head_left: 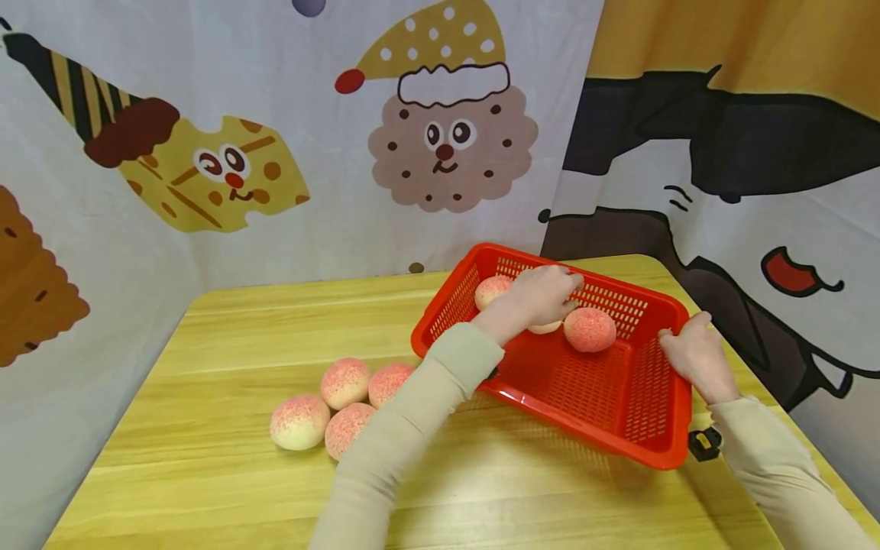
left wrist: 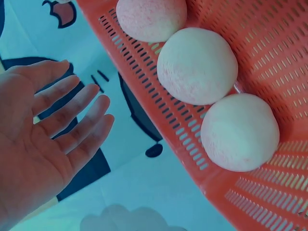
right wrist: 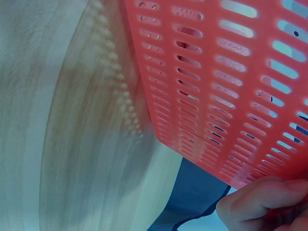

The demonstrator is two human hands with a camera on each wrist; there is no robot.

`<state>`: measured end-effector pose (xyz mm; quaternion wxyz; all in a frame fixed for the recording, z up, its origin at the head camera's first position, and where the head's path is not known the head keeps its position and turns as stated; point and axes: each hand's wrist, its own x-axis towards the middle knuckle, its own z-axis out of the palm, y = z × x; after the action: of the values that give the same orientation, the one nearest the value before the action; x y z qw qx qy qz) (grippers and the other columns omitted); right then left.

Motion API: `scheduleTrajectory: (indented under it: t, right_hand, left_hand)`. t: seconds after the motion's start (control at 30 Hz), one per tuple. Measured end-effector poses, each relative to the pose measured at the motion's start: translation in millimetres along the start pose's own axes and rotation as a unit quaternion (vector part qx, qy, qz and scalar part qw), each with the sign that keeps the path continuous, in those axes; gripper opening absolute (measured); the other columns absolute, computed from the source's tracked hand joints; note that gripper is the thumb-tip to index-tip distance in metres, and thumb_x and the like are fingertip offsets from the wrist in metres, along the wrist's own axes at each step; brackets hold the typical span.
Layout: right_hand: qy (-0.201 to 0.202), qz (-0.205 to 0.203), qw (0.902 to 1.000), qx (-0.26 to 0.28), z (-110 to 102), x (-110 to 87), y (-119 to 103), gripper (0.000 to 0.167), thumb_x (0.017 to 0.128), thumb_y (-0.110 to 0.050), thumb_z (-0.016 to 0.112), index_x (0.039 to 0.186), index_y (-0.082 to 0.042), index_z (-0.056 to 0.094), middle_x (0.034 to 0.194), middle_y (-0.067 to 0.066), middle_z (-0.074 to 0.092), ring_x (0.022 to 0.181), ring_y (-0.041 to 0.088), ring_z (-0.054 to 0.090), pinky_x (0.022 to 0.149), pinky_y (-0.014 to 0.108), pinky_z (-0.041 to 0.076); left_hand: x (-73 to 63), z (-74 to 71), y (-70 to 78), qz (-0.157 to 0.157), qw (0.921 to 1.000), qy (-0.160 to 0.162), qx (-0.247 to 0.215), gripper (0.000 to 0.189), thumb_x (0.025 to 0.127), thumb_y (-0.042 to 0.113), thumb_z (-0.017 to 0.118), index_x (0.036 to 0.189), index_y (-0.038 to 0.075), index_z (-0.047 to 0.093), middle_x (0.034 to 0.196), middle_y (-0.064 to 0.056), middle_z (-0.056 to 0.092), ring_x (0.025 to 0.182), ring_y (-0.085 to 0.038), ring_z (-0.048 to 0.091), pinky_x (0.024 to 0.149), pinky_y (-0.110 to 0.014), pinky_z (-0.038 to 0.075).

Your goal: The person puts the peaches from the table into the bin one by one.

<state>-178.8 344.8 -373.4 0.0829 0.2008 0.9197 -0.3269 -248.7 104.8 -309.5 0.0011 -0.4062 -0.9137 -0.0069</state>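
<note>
A red plastic basket [head_left: 584, 412] with slotted walls stands tilted on the right of the table. My right hand [head_left: 697, 357] grips its right end at the rim; in the right wrist view the curled fingers [right wrist: 264, 199] show at the basket's edge. Over the basket's far side is my left hand [head_left: 546, 294], its fingers loosely spread and holding nothing in the left wrist view. Three pink-speckled peaches lie in the basket: a left one [head_left: 493, 290], a middle one [head_left: 545, 328] partly hidden by the left hand, and a right one [head_left: 590, 329].
Several more peaches [head_left: 300, 422] sit grouped on the wooden table [head_left: 206, 489] left of the basket, some partly covered by the left sleeve [head_left: 406, 428]. A small black object [head_left: 704, 443] shows by the right wrist. A cartoon-printed curtain [head_left: 330, 153] hangs behind the table.
</note>
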Motion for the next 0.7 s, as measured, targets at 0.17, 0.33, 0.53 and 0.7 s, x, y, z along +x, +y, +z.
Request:
scheduleTrajectory:
  t: [0.17, 0.33, 0.53, 0.7]
  right_hand:
    - [-0.003, 0.005, 1.0000, 0.002, -0.9, -0.7, 0.3, 0.073, 0.095, -0.021, 0.034, 0.137, 0.020, -0.010, 0.092, 0.036, 0.048, 0.051, 0.023, 0.065, 0.055, 0.038, 0.057]
    - [-0.004, 0.010, 0.9999, 0.006, -0.5, -0.2, 0.8, 0.068, 0.095, -0.021, 0.034, 0.135, 0.020, -0.003, 0.093, 0.037, 0.047, 0.051, 0.022, 0.065, 0.055, 0.039, 0.057]
    - [-0.001, 0.010, 0.9999, -0.004, -0.4, 0.0, 0.1, 0.073, 0.096, -0.021, 0.034, 0.136, 0.021, -0.010, 0.091, 0.037, 0.048, 0.050, 0.022, 0.064, 0.054, 0.038, 0.057]
    - [-0.006, 0.012, 0.9999, 0.001, -0.9, -0.5, -0.5, 0.073, 0.096, -0.021, 0.034, 0.137, 0.020, -0.010, 0.093, 0.037, 0.048, 0.051, 0.023, 0.065, 0.055, 0.039, 0.057]
  left_hand:
    - [-16.5, -2.5, -9.1, 0.003, 0.9998, 0.020, -0.008, 0.029, 0.097, 0.031, 0.052, 0.121, 0.016, 0.058, 0.109, 0.000, 0.062, 0.092, -0.012, 0.061, 0.072, -0.023, 0.051]
    - [-35.3, -5.0, -17.1, -0.016, 0.9995, 0.020, -0.020, 0.036, 0.096, 0.033, 0.054, 0.128, 0.016, 0.056, 0.126, -0.002, 0.060, 0.106, -0.015, 0.061, 0.082, -0.026, 0.053]
    - [-60.6, -2.0, -33.4, -0.047, 0.9982, 0.032, -0.017, 0.034, 0.095, 0.034, 0.056, 0.124, 0.017, 0.059, 0.118, -0.001, 0.061, 0.102, -0.016, 0.062, 0.076, -0.029, 0.055]
    - [-87.4, 1.4, -49.8, -0.058, 0.9971, 0.040, -0.030, 0.032, 0.095, 0.031, 0.057, 0.122, 0.015, 0.060, 0.115, -0.003, 0.063, 0.097, -0.018, 0.063, 0.076, -0.031, 0.054]
